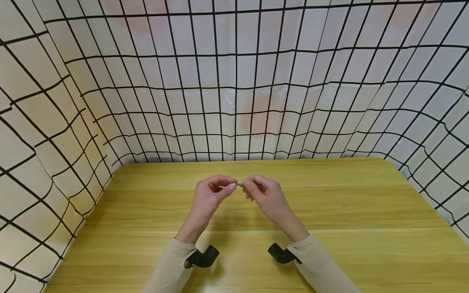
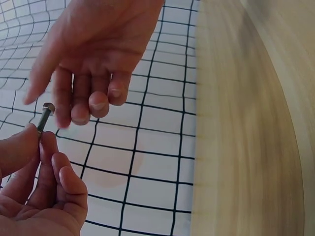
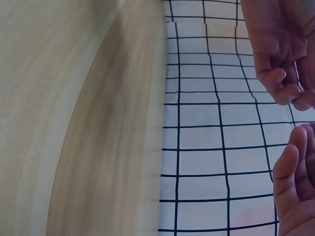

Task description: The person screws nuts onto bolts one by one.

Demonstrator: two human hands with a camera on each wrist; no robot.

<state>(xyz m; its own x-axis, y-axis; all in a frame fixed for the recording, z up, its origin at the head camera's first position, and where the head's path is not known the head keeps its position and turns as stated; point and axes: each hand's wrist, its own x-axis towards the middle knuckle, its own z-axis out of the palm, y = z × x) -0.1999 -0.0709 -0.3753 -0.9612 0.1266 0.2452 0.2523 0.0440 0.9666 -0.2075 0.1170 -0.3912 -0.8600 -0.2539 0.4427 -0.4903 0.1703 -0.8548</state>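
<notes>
A small metal hex bolt (image 1: 239, 184) lies between the two hands above the wooden table. My left hand (image 1: 211, 198) pinches it between thumb and fingertips. Seen in the left wrist view, the bolt (image 2: 45, 116) points its hex end away from the left hand (image 2: 44, 187), and the fingertips cover its lower end. The right hand (image 1: 268, 196) reaches in from the other side. Its thumb and index finger (image 2: 62, 110) stand apart on either side of the hex end, slightly blurred. The right wrist view has both hands at its right edge, with the bolt out of sight.
Below the hands spreads a wooden table (image 1: 351, 211). White sheeting with a black grid (image 1: 234, 97) rises behind it and along both sides. Each sleeved wrist carries a black device, one on the left (image 1: 203, 257) and one on the right (image 1: 281, 254).
</notes>
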